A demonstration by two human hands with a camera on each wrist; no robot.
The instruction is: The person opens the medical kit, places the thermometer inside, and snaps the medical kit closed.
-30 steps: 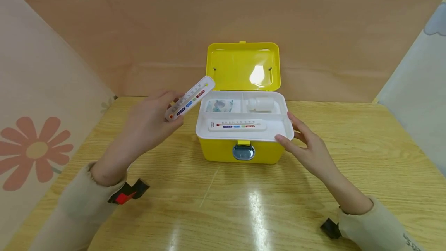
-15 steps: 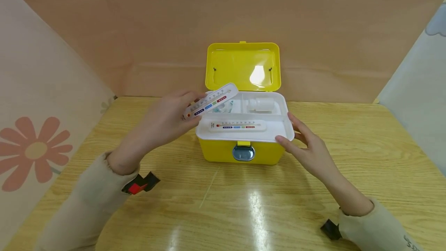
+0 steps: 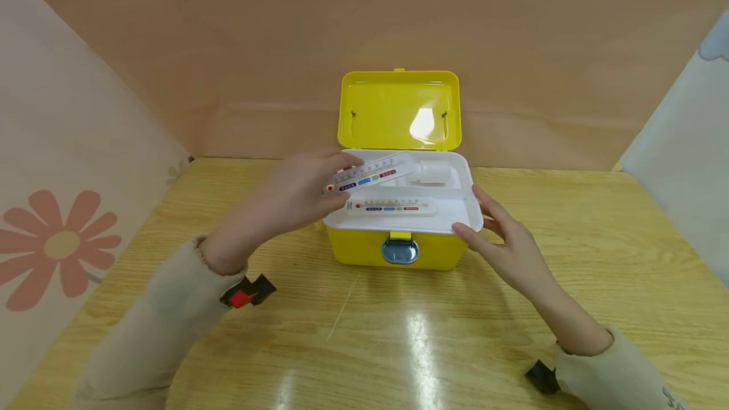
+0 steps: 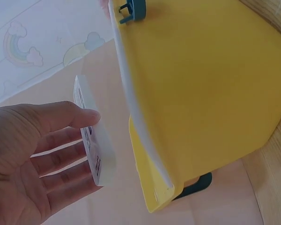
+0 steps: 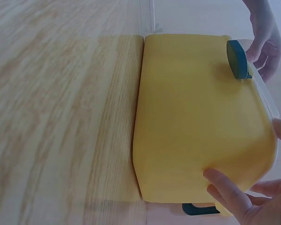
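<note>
Left hand (image 3: 296, 198): thumb and fingers pinched on one end of a white thermometer card (image 3: 369, 174), held tilted over the rear left compartment of the white tray (image 3: 455, 217) and covering whatever lies in that compartment; in the left wrist view only the card's edge on show, print unreadable. Card face: a scale line with red, blue, green and dark colour tags, lettering too small to read. Second thermometer card (image 3: 393, 205): flat in the tray's long front compartment, same markings, likewise illegible. White bottle (image 3: 434, 174): on its side in the rear right compartment, partly hidden behind the held card. Yellow box (image 3: 364, 250): on the wooden table (image 3: 598, 258), lid (image 3: 398, 109) upright, blue-grey latch (image 3: 399, 250) at front centre. Right hand (image 3: 507, 242): fingers relaxed and spread, fingertips touching the box's right corner, gripping nothing.
</note>
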